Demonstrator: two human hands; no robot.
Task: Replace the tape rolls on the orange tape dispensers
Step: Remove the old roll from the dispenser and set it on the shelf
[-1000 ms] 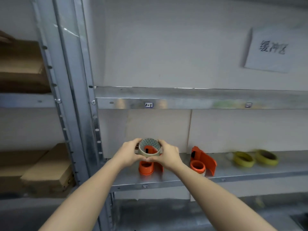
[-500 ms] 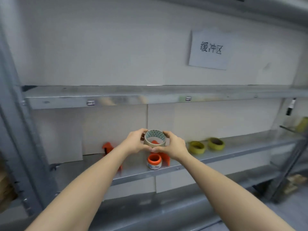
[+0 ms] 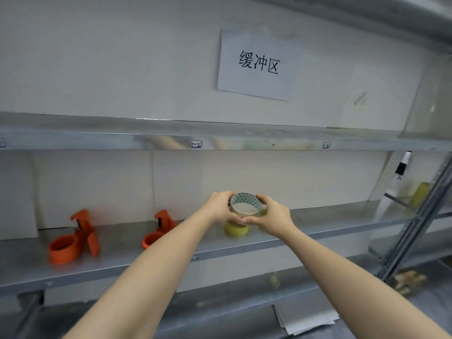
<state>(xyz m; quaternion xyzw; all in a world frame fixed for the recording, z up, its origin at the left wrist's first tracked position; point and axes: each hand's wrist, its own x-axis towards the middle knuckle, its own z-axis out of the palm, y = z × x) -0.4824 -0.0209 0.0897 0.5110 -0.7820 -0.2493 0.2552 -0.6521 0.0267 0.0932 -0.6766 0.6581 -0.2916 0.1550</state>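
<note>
Both hands hold a nearly spent tape roll (image 3: 245,207) with a triangle-patterned core above the metal shelf (image 3: 330,228). My left hand (image 3: 219,207) grips its left side and my right hand (image 3: 274,215) its right side. Directly below the held roll a yellow tape roll (image 3: 236,228) lies on the shelf, partly hidden by my hands. Two orange tape dispensers stand on the shelf to the left: one (image 3: 73,238) at far left with a bare hub, the other (image 3: 159,228) partly hidden behind my left forearm.
A paper sign (image 3: 256,66) with printed characters hangs on the wall above the upper shelf (image 3: 220,140). A slanted metal upright (image 3: 415,216) and a marker-like object (image 3: 402,165) are at right. Papers (image 3: 305,316) lie on the lower shelf.
The view and my hands have swung right along the shelf with the roll. The roll has gone from above an orange dispenser to above the yellow roll; both dispensers now sit to the left.
</note>
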